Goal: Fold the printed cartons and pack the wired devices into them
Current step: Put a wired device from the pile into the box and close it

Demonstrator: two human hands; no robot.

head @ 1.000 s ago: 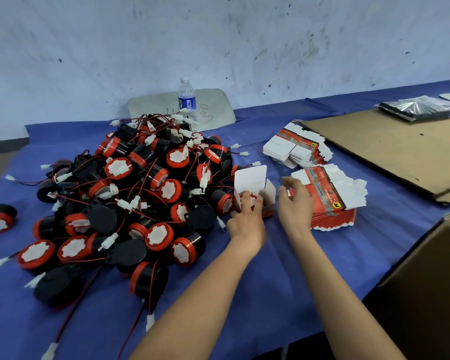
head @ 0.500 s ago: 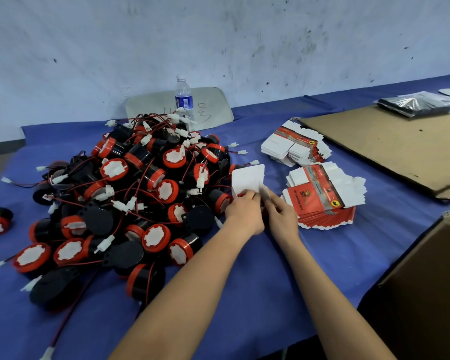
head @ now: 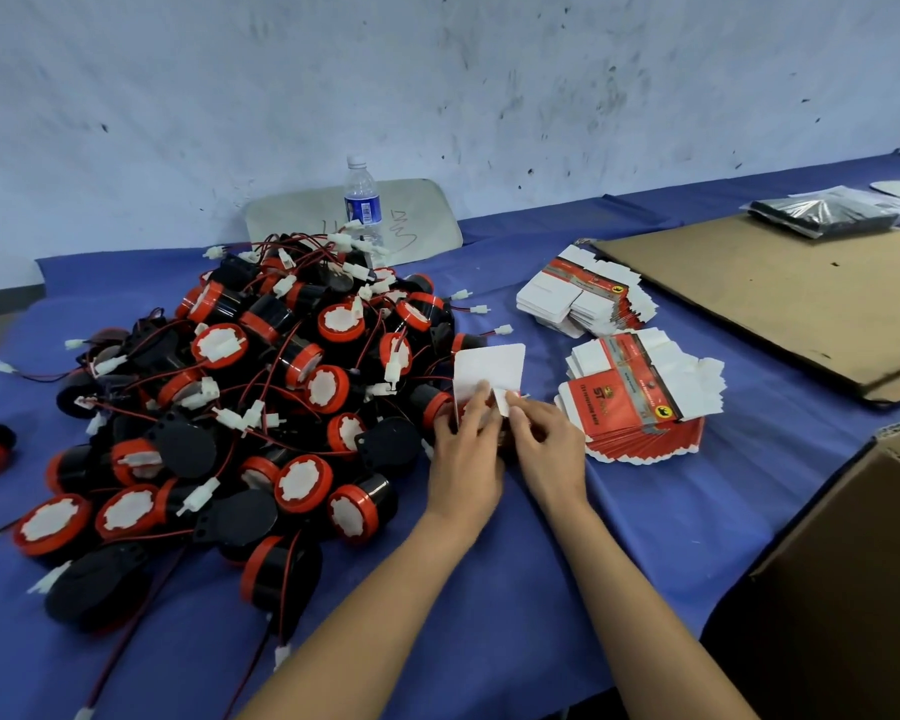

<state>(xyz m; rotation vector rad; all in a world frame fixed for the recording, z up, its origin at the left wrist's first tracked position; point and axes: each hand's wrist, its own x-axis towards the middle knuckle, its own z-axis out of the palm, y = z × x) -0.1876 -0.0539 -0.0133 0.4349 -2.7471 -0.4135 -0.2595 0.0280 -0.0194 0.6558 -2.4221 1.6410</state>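
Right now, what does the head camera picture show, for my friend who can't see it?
A left hand and a right hand hold a partly folded white carton over a blue table cover. A big pile of black-and-red wired devices lies left of it; flat printed cartons lie right of it.

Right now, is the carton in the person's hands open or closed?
Open. The carton has its white lid flap upright and untucked; the left hand grips it, the right hand pinches a small side flap.
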